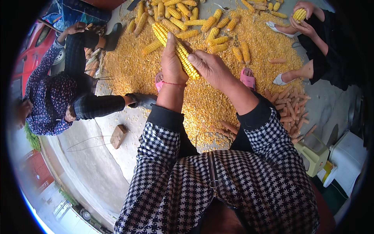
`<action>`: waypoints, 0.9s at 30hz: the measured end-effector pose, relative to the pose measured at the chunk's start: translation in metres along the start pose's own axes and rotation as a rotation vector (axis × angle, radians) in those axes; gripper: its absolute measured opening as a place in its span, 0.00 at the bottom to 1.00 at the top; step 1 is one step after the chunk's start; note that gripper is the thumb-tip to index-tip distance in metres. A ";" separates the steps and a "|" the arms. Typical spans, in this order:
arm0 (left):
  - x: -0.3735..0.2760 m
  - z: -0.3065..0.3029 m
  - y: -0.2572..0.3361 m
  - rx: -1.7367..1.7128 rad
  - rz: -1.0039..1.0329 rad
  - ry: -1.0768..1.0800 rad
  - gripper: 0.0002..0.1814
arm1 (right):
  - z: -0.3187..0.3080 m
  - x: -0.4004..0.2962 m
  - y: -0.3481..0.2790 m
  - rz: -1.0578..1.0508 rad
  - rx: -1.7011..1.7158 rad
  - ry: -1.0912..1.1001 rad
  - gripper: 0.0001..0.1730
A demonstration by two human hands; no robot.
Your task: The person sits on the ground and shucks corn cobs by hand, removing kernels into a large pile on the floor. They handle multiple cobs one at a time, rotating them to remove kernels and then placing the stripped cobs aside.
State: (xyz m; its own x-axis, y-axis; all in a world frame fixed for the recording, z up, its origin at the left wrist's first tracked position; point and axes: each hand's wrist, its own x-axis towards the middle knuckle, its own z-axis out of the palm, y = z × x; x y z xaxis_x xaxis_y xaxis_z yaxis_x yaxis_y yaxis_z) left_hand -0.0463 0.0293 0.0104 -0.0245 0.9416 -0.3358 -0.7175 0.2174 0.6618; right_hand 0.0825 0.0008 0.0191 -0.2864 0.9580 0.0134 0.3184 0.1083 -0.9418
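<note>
My left hand (173, 60) is closed around a yellow corn cob (184, 57) that still bears its kernels, its thumb lying along the cob. The cob slants from upper left to lower right. My right hand (209, 65) touches the lower right end of the cob with its thumb; whether its fingers grip the cob cannot be told. Beneath both hands spreads a wide layer of loose corn kernels (210, 105). Several more cobs with kernels (178, 23) lie on it beyond my hands.
At the right a person's hands hold a cob (299, 15). Another person sits at the left. Stripped cobs (289, 108) are heaped at the right, near a pale green plastic stool (314, 155). A wooden block (119, 136) with wire lies on the concrete. Pink sandals (247, 79) stand among kernels.
</note>
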 end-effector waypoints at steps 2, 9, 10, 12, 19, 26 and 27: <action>-0.004 0.001 -0.003 0.008 -0.019 -0.027 0.22 | 0.003 -0.001 0.001 -0.012 -0.009 -0.003 0.32; -0.001 -0.005 -0.007 -0.095 -0.021 -0.143 0.21 | 0.001 -0.003 0.003 -0.049 0.013 0.122 0.25; -0.001 -0.004 -0.008 -0.106 -0.015 -0.152 0.22 | 0.001 -0.003 0.004 -0.064 0.009 0.133 0.25; -0.003 -0.003 -0.004 -0.051 -0.031 -0.154 0.23 | 0.003 -0.001 0.008 -0.096 0.000 0.153 0.26; -0.001 0.003 -0.003 0.187 0.047 0.035 0.29 | -0.006 0.006 0.013 -0.095 -0.114 0.174 0.29; -0.012 0.005 -0.008 0.509 -0.076 -0.042 0.33 | -0.025 0.014 0.005 0.123 0.453 0.228 0.30; -0.014 0.008 -0.015 0.543 -0.113 -0.089 0.33 | -0.020 0.018 0.010 0.043 0.498 0.233 0.32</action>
State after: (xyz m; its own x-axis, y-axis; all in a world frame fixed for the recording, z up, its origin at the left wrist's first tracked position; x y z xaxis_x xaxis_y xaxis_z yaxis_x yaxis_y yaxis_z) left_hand -0.0298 0.0150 0.0104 0.1071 0.9178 -0.3824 -0.2500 0.3971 0.8831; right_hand 0.0990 0.0241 0.0168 -0.0569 0.9983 -0.0080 -0.1570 -0.0169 -0.9875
